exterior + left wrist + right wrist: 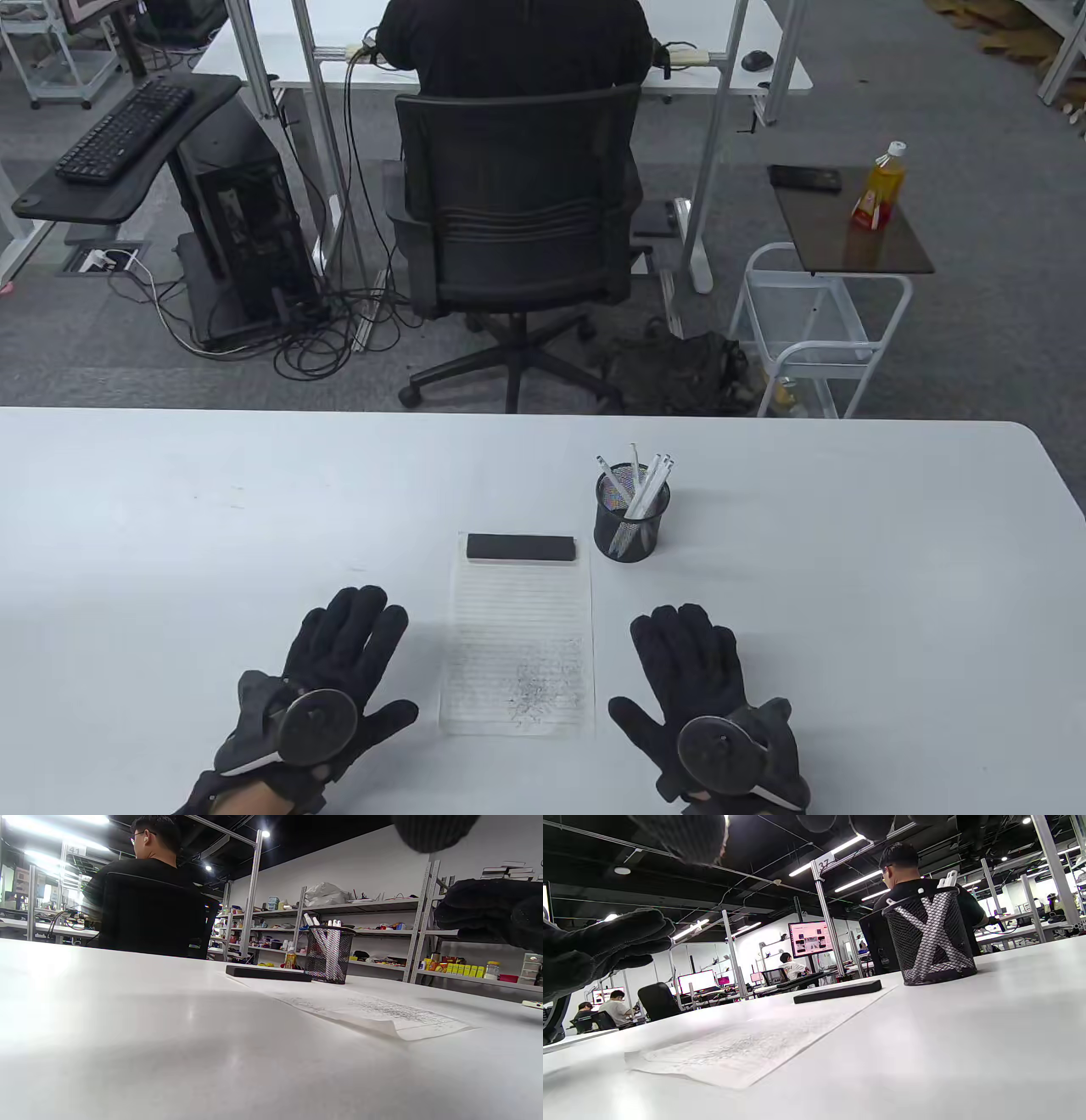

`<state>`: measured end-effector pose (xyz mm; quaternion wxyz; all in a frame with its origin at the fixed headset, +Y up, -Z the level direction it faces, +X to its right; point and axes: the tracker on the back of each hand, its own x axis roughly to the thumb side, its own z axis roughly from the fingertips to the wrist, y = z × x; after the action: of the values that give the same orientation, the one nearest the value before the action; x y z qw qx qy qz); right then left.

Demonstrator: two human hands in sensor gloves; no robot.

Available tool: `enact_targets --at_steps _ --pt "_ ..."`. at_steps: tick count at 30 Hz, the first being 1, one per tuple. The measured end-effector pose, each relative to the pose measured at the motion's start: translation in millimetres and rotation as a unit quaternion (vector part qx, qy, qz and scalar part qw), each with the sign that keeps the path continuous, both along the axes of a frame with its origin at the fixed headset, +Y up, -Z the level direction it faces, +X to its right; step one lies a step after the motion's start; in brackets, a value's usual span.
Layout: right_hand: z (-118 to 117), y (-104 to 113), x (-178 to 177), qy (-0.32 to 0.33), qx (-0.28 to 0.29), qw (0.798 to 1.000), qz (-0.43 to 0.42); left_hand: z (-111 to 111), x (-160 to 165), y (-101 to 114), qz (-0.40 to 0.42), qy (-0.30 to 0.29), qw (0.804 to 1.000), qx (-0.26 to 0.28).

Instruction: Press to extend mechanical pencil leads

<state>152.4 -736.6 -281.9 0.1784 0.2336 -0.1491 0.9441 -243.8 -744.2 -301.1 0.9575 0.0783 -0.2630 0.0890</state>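
Several white mechanical pencils stand in a black mesh cup on the white table, behind and between my hands. The cup also shows in the left wrist view and the right wrist view. My left hand lies flat and open on the table, left of a lined sheet of paper. My right hand lies flat and open to the right of the sheet. Both hands hold nothing.
A black bar lies on the top edge of the paper, just left of the cup. The paper carries grey pencil scribbles low down. Beyond the table's far edge sit an office chair and a small cart.
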Motion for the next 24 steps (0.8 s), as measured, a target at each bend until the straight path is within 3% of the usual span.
enact_targets --at_steps 18,21,24 --pt "-7 5 12 -0.04 -0.005 0.998 -0.044 0 1 2 -0.01 0.003 1.0 0.007" --pt "-16 13 17 -0.069 -0.005 0.996 -0.06 0 1 2 -0.01 0.006 1.0 0.008" --pt "-40 29 22 -0.099 -0.023 0.99 -0.1 1 1 2 -0.013 0.006 1.0 0.008"
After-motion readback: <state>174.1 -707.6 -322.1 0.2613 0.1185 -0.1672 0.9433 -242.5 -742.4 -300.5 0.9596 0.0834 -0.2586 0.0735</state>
